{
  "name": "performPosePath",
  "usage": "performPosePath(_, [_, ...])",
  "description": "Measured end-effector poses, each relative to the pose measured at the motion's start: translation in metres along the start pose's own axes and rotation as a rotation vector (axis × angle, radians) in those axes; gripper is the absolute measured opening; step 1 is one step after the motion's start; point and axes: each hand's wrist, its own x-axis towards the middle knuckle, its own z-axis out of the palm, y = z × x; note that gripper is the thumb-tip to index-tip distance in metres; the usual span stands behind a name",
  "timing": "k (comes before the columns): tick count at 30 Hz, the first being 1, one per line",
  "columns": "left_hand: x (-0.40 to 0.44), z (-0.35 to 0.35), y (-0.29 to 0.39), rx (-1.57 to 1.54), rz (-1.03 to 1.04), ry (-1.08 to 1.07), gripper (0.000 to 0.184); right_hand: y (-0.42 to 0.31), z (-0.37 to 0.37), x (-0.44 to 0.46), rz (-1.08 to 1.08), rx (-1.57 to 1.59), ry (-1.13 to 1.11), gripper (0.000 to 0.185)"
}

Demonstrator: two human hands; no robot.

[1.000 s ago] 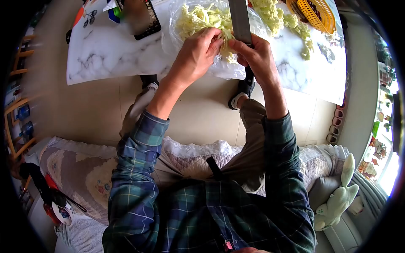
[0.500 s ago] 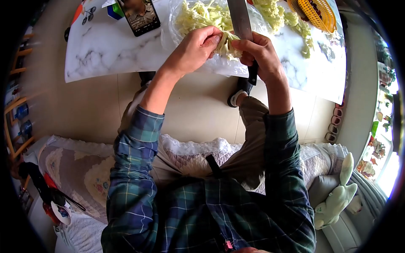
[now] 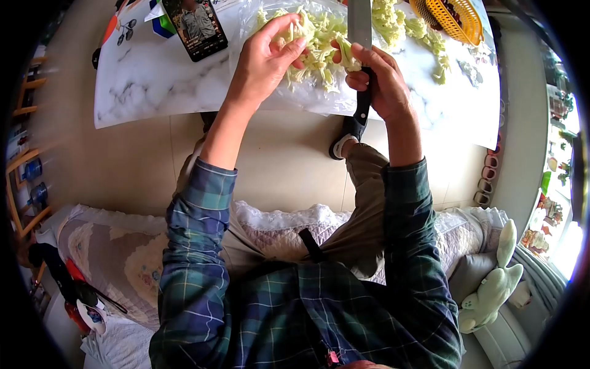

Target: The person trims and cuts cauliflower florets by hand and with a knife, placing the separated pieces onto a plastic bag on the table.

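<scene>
My right hand [image 3: 384, 77] is closed round the black handle of a kitchen knife [image 3: 360, 27], its broad blade pointing away from me. The same hand pinches a pale green cauliflower piece [image 3: 349, 56] between thumb and fingers beside the blade. My left hand [image 3: 267, 58] is curled to the left of it, thumb and forefinger around another cauliflower floret [image 3: 302, 27]; the other fingertips are partly hidden. Beneath both hands lies a heap of cut cauliflower [image 3: 326, 46] on a clear plastic bag [image 3: 279, 98].
A phone [image 3: 195, 31] leans at the table's back left beside a blue and green object [image 3: 163, 23]. More cauliflower [image 3: 424, 34] and a yellow basket [image 3: 458, 21] are at the right. The marble-patterned table [image 3: 147, 92] has its front edge above my knees.
My hands have moved apart, the left going left and away from the right. The cauliflower they held together is now separated. The knife stays in my right hand.
</scene>
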Motion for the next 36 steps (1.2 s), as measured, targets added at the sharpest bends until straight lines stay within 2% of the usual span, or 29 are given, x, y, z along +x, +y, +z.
performPosePath(2, [0.004,-0.001,-0.007,0.453,0.305,0.159,0.039,0.004,-0.003,0.003,0.014,0.043,0.02,0.02])
performPosePath(3, [0.004,-0.001,-0.006,0.453,0.304,0.159,0.039,0.006,-0.005,0.004,0.03,0.083,0.04,0.018])
performPosePath(5, [0.004,-0.001,-0.003,0.705,0.311,0.178,0.037,0.01,-0.005,0.005,0.014,0.099,0.023,0.017])
performPosePath(7, [0.005,0.002,-0.004,0.747,0.332,0.206,0.034,0.011,-0.003,0.005,-0.001,0.116,0.006,0.015])
performPosePath(9, [0.007,0.001,-0.005,0.919,0.562,0.309,0.028,0.012,0.003,0.003,-0.005,0.133,0.056,0.012])
performPosePath(10, [0.005,0.003,-0.003,0.919,0.561,0.309,0.028,0.013,0.003,0.003,-0.004,0.133,0.056,0.012])
performPosePath(11, [0.003,0.007,-0.001,0.743,0.41,0.278,0.022,0.015,0.003,0.004,-0.013,0.124,0.052,0.015])
performPosePath(12, [0.0,0.012,0.002,0.565,0.259,0.246,0.023,0.016,0.003,0.004,-0.021,0.115,0.048,0.018])
performPosePath(13, [-0.003,0.016,0.002,0.565,0.258,0.245,0.023,0.018,0.002,0.005,-0.021,0.115,0.049,0.018])
performPosePath(15, [-0.005,0.024,0.002,0.332,0.073,0.072,0.023,0.021,0.003,0.006,-0.061,0.066,-0.02,0.028])
performPosePath(16, [-0.003,0.028,-0.006,0.306,0.185,0.073,0.023,0.023,0.006,0.005,-0.079,0.042,-0.046,0.036])
performPosePath(17, [-0.004,0.027,-0.008,0.306,0.183,0.074,0.023,0.024,0.006,0.006,-0.078,0.042,-0.046,0.036])
performPosePath(19, [-0.006,0.025,-0.004,0.394,0.036,0.1,0.022,0.027,0.005,0.008,-0.138,-0.171,0.011,0.034])
performPosePath(21, [-0.005,0.022,-0.008,0.418,0.032,0.094,0.021,0.029,0.007,0.009,-0.17,-0.217,0.021,0.034])
performPosePath(23, [-0.006,0.02,-0.017,0.61,0.17,0.12,0.017,0.028,0.014,0.005,-0.248,-0.571,0.126,0.033])
performPosePath(24, [-0.007,0.019,-0.016,0.61,0.169,0.12,0.017,0.03,0.013,0.006,-0.256,-0.621,0.133,0.031])
performPosePath(26, [-0.01,0.015,-0.01,1.155,0.395,0.107,0.013,0.027,0.012,0.004,-0.251,-0.69,0.15,0.03])
performPosePath(27, [-0.01,0.014,-0.008,1.154,0.395,0.106,0.013,0.024,0.012,0.003,-0.249,-0.76,0.165,0.028])
performPosePath(29, [-0.01,0.012,-0.005,1.232,0.558,0.008,0.014,0.018,0.008,0.001,-0.227,-0.765,0.19,0.028])
performPosePath(30, [-0.009,0.013,-0.006,1.232,0.558,0.008,0.014,0.013,0.003,0.0,-0.149,-0.652,0.131,0.028])
performPosePath(31, [-0.009,0.016,-0.007,1.17,0.61,0.054,0.013,0.01,-0.001,0.0,-0.072,-0.539,0.072,0.028])
performPosePath(33, [-0.007,0.016,-0.009,1.107,0.663,0.102,0.013,0.014,-0.007,0.003,-0.071,-0.468,0.074,0.026])
performPosePath(35, [-0.004,0.013,-0.01,1.132,0.557,0.258,0.004,0.014,-0.011,0.004,-0.023,-0.331,0.081,0.023])
performPosePath(36, [0.0,0.006,-0.009,1.143,0.584,0.323,0.015,0.013,-0.01,0.003,-0.025,-0.331,0.082,0.023])
